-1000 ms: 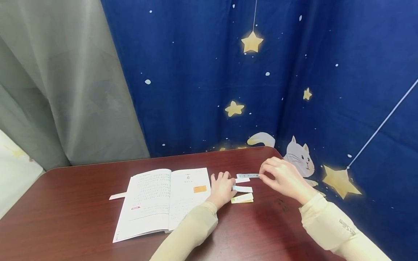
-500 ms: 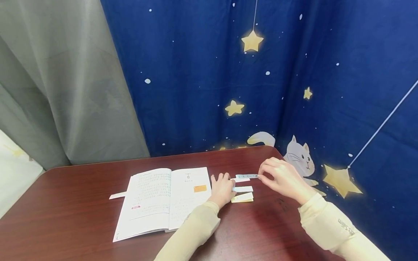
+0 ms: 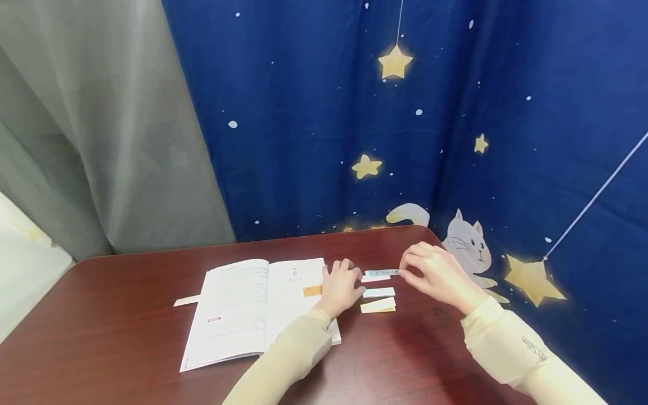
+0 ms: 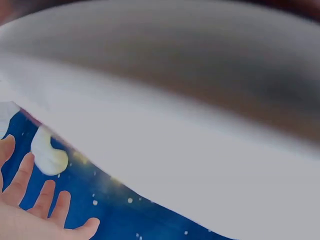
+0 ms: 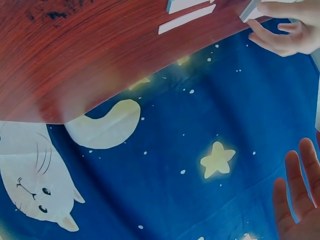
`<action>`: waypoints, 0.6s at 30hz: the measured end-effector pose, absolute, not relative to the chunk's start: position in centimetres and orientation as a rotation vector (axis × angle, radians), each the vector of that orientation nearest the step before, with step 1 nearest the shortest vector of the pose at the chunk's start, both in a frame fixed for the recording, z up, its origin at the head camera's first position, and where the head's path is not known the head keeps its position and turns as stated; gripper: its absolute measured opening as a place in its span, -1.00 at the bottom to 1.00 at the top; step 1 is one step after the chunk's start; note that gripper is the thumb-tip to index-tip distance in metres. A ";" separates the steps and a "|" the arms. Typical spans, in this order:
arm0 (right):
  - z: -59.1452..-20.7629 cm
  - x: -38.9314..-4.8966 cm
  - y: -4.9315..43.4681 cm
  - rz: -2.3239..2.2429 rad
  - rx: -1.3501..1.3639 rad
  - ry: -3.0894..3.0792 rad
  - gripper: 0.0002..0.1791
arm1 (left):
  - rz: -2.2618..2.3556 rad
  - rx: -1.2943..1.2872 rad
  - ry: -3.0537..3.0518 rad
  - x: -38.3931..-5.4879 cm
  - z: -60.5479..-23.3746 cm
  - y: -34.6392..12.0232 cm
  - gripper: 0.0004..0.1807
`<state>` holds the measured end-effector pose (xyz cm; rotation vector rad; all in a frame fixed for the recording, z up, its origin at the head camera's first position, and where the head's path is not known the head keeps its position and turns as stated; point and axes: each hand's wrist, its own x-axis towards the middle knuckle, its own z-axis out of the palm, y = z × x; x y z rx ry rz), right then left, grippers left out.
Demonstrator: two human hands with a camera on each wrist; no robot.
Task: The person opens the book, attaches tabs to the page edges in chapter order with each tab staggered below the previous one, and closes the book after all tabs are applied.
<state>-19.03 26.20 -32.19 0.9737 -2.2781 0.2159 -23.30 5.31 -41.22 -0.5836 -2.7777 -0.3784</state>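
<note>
My right hand pinches one end of a light-blue sticky tab bearing dark handwriting. My left hand lies over the right page's outer edge, fingers loosely bent, its thumb close to the tab pads. Spread fingers of that left hand show at the lower left of its wrist view. An open book lies under the left hand, with an orange tab on its right page. In the right wrist view, the right hand shows only some fingers; its pinching fingertips are out of frame.
Beside the left hand lie a white pad of tabs, a pale-blue one and a yellow one. A white strip sticks out left of the book. The dark red table ends at a blue star-patterned curtain.
My left hand has shifted slightly left onto the page edge, partly covering the orange tab, its thumb now off the pale-blue pad. My right hand keeps its pinch on the light-blue sticky tab, almost still.
</note>
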 end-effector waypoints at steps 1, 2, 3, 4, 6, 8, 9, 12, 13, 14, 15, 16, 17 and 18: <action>-32.2 -19.1 26.1 0.216 0.978 -2.279 -0.85 | -0.400 -0.584 -2.770 -23.2 -40.9 5.0 -0.78; -32.2 -19.1 25.9 0.215 0.981 -2.280 -0.84 | -0.421 -0.586 -2.764 -23.0 -40.6 4.8 -0.78; -32.2 -19.2 25.8 0.217 0.986 -2.282 -0.84 | -0.437 -0.587 -2.760 -22.9 -40.3 4.4 -0.78; -32.2 -19.2 25.6 0.219 0.989 -2.283 -0.84 | -0.451 -0.587 -2.755 -22.8 -40.0 4.0 -0.78; -32.4 -19.4 25.2 0.219 0.993 -2.290 -0.84 | -0.474 -0.589 -2.750 -22.6 -39.5 3.2 -0.78; -32.5 -19.5 24.9 0.220 0.994 -2.299 -0.86 | -0.494 -0.590 -2.750 -22.3 -39.0 2.2 -0.77; -32.6 -19.6 24.7 0.222 0.993 -2.305 -0.86 | -0.498 -0.590 -2.749 -22.2 -38.8 1.6 -0.77; -32.8 -19.9 24.1 0.222 0.994 -2.320 -0.87 | -0.505 -0.598 -2.734 -21.8 -38.5 -0.1 -0.76; -32.9 -20.0 23.9 0.223 0.997 -2.325 -0.87 | -0.504 -0.601 -2.723 -21.7 -38.4 -0.8 -0.76; -33.0 -20.0 23.7 0.225 1.002 -2.328 -0.87 | -0.496 -0.601 -2.715 -21.5 -38.3 -1.4 -0.77; -33.1 -20.1 23.5 0.230 1.009 -2.332 -0.87 | -0.490 -0.602 -2.703 -21.3 -38.2 -2.1 -0.77; -33.2 -20.2 23.3 0.238 1.014 -2.337 -0.87 | -0.485 -0.602 -2.688 -21.2 -38.2 -2.7 -0.76; -33.4 -20.3 23.0 0.247 1.020 -2.344 -0.87 | -0.475 -0.602 -2.672 -21.0 -38.1 -3.3 -0.76; -33.5 -20.3 22.8 0.255 1.022 -2.353 -0.87 | -0.458 -0.599 -2.656 -20.8 -38.1 -4.0 -0.76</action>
